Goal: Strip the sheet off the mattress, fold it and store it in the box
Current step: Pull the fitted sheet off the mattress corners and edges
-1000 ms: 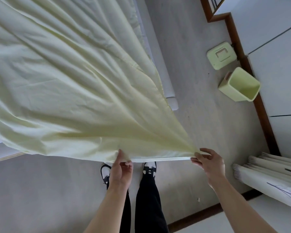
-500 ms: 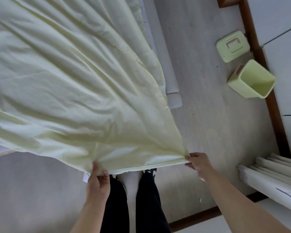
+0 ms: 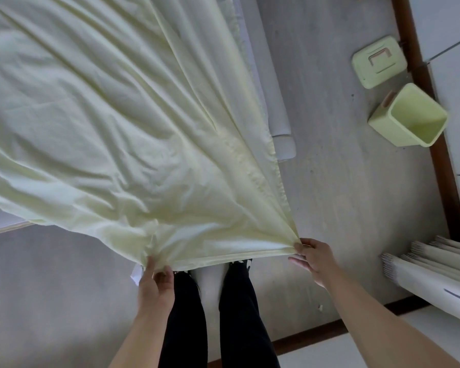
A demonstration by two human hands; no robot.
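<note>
While two hands pinch one sheet (image 3: 112,123), one box (image 3: 409,120) lies nearby.

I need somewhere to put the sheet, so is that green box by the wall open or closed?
Open. The green box shows its bare inside, tipped toward the camera, and its lid lies apart on the floor beside it.

Sheet (image 3: 112,123): pale yellow woven cloth, matt, soft, creased all over, with a stitched hem along the near edge. Mattress (image 3: 272,83): pale grey-white fabric cover, smooth, matt. Floor (image 3: 335,187): grey wood-grain boards, matt, lightly streaked. Box (image 3: 406,119): pale green plastic, smooth, faint sheen, walls plain. Lid (image 3: 379,65): same green plastic, moulded recess with a tan handle. Skirting (image 3: 436,144): dark brown wood, slightly glossy. Trousers (image 3: 239,314): black cloth, matt. Curtain (image 3: 436,264): cream pleated cloth, matt.
</note>
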